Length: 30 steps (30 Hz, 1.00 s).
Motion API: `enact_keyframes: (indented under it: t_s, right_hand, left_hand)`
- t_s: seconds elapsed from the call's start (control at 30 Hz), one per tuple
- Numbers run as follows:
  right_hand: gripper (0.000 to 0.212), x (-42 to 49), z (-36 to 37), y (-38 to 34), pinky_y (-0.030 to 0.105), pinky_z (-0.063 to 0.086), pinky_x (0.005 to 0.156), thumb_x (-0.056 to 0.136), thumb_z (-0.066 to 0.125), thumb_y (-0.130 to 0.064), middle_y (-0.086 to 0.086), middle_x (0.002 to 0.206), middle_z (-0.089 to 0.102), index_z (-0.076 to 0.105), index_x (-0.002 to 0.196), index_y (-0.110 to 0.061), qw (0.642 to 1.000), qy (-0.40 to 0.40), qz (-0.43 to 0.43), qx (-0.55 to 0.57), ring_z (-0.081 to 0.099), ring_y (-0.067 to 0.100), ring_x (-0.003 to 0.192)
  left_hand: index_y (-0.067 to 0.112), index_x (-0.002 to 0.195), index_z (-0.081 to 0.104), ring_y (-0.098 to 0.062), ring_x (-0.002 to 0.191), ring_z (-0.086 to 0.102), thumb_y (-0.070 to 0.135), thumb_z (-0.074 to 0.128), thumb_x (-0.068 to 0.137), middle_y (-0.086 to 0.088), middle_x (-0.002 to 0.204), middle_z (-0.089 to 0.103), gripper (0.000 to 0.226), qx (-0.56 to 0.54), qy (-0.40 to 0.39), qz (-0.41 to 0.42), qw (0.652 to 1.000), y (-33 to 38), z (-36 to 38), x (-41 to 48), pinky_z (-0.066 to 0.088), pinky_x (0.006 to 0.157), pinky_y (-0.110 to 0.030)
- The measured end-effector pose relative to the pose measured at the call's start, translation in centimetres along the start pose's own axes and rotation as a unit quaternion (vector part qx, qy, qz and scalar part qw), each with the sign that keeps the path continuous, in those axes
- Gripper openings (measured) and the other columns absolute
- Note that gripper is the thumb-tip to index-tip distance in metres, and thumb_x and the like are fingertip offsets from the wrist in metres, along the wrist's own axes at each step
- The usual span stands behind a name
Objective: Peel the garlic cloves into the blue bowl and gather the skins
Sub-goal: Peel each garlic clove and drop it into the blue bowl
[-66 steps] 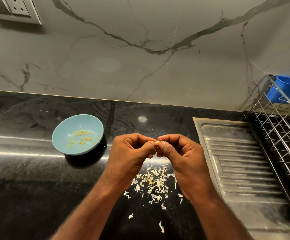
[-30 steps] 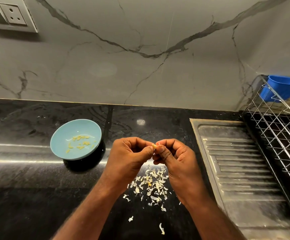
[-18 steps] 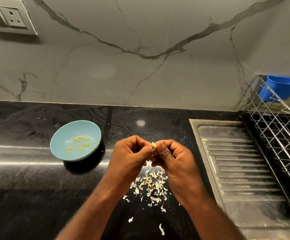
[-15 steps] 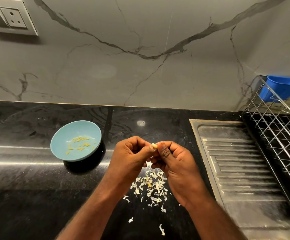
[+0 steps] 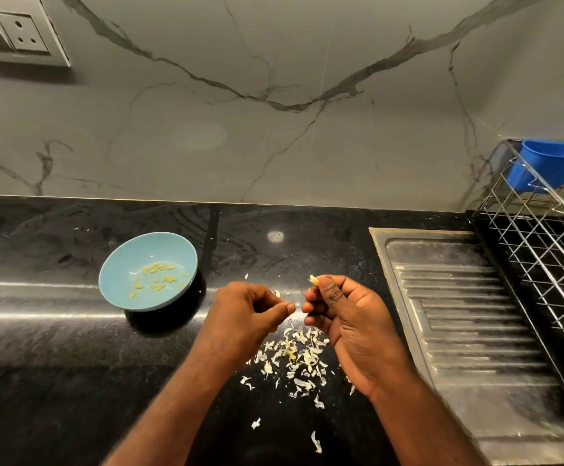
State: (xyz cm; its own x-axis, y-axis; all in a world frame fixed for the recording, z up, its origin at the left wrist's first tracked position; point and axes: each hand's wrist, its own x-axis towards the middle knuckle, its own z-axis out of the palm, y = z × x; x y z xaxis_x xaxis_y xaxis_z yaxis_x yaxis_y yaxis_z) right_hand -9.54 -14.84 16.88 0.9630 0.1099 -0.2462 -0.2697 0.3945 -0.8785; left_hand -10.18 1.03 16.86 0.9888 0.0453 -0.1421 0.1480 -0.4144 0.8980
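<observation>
Between thumb and forefinger of the right hand (image 5: 348, 317), a garlic clove (image 5: 313, 280) is sitting pinched, lifted for peeling; the left hand (image 5: 247, 307) is curling narrowly beside it (perhaps pinching skin) over the skins (image 5: 294, 358), the blue bowl (image 5: 132, 257) waiting leftward.

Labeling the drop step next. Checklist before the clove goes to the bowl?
1. Grip on clove: right hand pinches the garlic clove at its fingertips: ok.
2. Clove fully peeled: too small to tell: cannot tell.
3. Left hand off the clove: ok. Whether it pinches a skin: cannot tell.
4. Blue bowl upright to the left of the hands, peeled cloves inside, room left: ok.
5. Skins gathered: skin pile lies below the hands, but stray skins are scattered on the counter: not ok.
</observation>
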Motion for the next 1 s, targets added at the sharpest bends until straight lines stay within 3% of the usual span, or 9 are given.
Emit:
enact_keyframes:
  t_s: [0.13,0.27,0.37,0.47,0.67,0.8,0.9,1.0]
  right_hand:
    - [0.018,0.1,-0.1,0.3,0.024,0.054,0.060,0.085,0.062,-0.021,0.007,0.076,0.067,0.066,0.093,-0.005,1.000,0.003,-0.003,-0.025,0.064,0.015,0.068]
    - [0.022,0.1,0.1,0.5,0.025,0.053,0.062,0.083,0.064,-0.027,0.005,0.076,0.067,0.068,0.091,-0.007,0.997,0.011,-0.024,-0.079,0.063,0.015,0.069]
    - [0.025,0.1,0.1,0.4,0.026,0.054,0.065,0.080,0.066,-0.031,0.005,0.077,0.070,0.070,0.090,-0.009,0.991,0.024,-0.054,-0.121,0.065,0.016,0.071]
    - [0.015,0.0,0.0,0.4,0.028,0.057,0.068,0.088,0.067,-0.022,0.006,0.079,0.073,0.071,0.091,-0.009,0.984,0.027,-0.084,-0.157,0.068,0.017,0.074]
    - [0.025,-0.5,0.0,-0.3,0.031,0.058,0.070,0.079,0.070,-0.021,0.016,0.085,0.074,0.070,0.093,0.000,0.992,0.006,-0.067,-0.107,0.073,0.025,0.079]
    - [0.031,-0.6,0.0,-0.5,0.032,0.059,0.070,0.074,0.073,-0.020,0.016,0.087,0.075,0.067,0.101,-0.006,0.993,-0.002,-0.068,-0.093,0.073,0.028,0.080]
    - [0.024,-0.6,0.1,-0.6,0.030,0.059,0.069,0.077,0.072,-0.019,0.013,0.085,0.075,0.071,0.097,-0.008,0.988,-0.002,-0.088,-0.129,0.073,0.025,0.078]
    - [0.010,-0.5,-0.2,-0.6,0.029,0.059,0.068,0.085,0.069,-0.005,0.013,0.082,0.075,0.073,0.094,-0.004,0.985,-0.003,-0.100,-0.142,0.072,0.024,0.075]
  left_hand:
    - [0.014,0.074,0.072,-0.002,0.050,0.060,0.023,0.084,0.076,-0.001,0.061,0.070,0.015,-0.006,0.015,-0.003,1.000,0.2,-0.1,0.2,0.045,0.050,-0.015]
    - [0.011,0.091,0.074,-0.012,0.071,0.070,0.003,0.072,0.085,-0.004,0.076,0.074,0.010,-0.110,-0.017,0.029,0.993,0.8,0.0,0.2,0.053,0.060,-0.021]
    - [0.011,0.094,0.075,-0.014,0.075,0.070,0.008,0.071,0.087,-0.005,0.082,0.075,0.009,-0.174,-0.030,0.030,0.984,1.3,0.2,0.2,0.053,0.060,-0.022]
    - [0.013,0.095,0.076,-0.011,0.074,0.070,0.019,0.075,0.081,-0.003,0.081,0.075,0.015,-0.195,-0.034,0.034,0.980,1.5,0.5,0.1,0.053,0.060,-0.022]
    - [0.017,0.092,0.077,-0.010,0.076,0.070,0.016,0.074,0.084,0.004,0.082,0.075,0.009,-0.143,-0.004,0.074,0.987,1.1,0.7,0.1,0.054,0.060,-0.021]
    - [0.021,0.091,0.076,-0.008,0.076,0.068,0.018,0.072,0.087,0.009,0.081,0.073,0.007,-0.079,0.014,0.102,0.992,0.8,0.8,0.2,0.057,0.063,-0.026]
    - [0.020,0.090,0.075,-0.005,0.073,0.067,0.023,0.073,0.086,0.012,0.080,0.072,0.005,-0.070,0.026,0.100,0.992,0.8,0.8,0.0,0.057,0.064,-0.027]
    - [0.019,0.087,0.074,-0.005,0.069,0.067,0.022,0.074,0.086,0.010,0.078,0.072,0.003,-0.073,0.020,0.107,0.991,0.9,0.6,-0.1,0.056,0.061,-0.023]
